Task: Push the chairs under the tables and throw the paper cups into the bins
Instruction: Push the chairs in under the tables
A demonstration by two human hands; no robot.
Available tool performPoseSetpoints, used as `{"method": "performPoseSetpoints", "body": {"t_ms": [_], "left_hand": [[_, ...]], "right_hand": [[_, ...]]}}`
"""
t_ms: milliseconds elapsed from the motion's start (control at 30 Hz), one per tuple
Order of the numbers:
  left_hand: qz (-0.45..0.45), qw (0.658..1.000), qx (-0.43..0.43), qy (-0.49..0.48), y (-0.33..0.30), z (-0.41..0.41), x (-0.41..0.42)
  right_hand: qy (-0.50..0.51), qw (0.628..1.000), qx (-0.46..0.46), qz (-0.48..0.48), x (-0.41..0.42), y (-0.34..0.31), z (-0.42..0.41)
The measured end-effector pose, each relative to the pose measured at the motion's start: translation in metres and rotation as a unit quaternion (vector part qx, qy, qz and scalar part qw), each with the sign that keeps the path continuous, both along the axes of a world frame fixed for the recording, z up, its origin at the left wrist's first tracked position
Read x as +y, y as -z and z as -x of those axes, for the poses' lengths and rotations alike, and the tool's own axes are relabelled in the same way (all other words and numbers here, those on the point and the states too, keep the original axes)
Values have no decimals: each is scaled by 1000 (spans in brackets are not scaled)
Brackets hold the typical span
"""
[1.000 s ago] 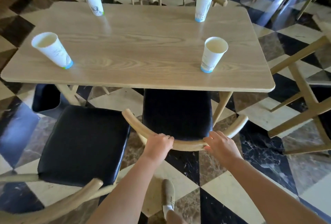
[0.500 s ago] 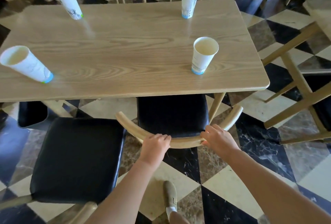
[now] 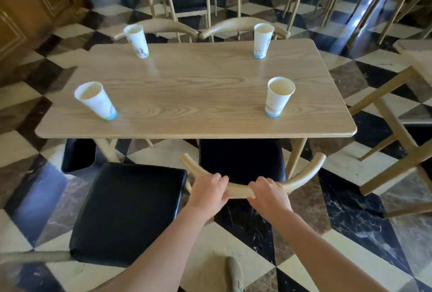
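Both my hands grip the curved wooden backrest (image 3: 301, 178) of a chair whose black seat (image 3: 240, 158) sits partly under the light wooden table (image 3: 198, 90). My left hand (image 3: 208, 192) holds the rail left of centre, my right hand (image 3: 268, 194) just right of it. Several white paper cups stand on the table: near left (image 3: 97, 100), near right (image 3: 278, 96), far left (image 3: 137, 40), far right (image 3: 263, 40). A second chair with a black seat (image 3: 126, 212) stands pulled out to my left.
Two chairs (image 3: 233, 27) are tucked in at the table's far side. Another table's wooden legs (image 3: 397, 128) stand close on the right. More tables and chairs fill the back of the room. A wooden cabinet (image 3: 28, 6) is at the far left. The floor is chequered marble.
My hands have slid closer together on the backrest. The view has lifted and pulled back, showing more of the room; the chair looks slightly further under the table.
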State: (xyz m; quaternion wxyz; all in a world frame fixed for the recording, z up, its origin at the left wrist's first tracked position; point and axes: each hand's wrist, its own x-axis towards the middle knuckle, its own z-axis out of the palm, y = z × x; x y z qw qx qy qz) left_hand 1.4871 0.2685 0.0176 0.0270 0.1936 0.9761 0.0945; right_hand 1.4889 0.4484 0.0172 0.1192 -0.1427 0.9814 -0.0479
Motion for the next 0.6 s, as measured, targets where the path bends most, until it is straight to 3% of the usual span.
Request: {"method": "performPoseSetpoints", "body": {"t_ms": [200,600], "left_hand": [[-5,997,35,-65,-33,-72,-88],[26,982,50,-182,-54,-244,-264]], "right_hand": [[-37,997,38,51,-91,-36,-46],[-122,991,51,25,-270,-56,-185]]}}
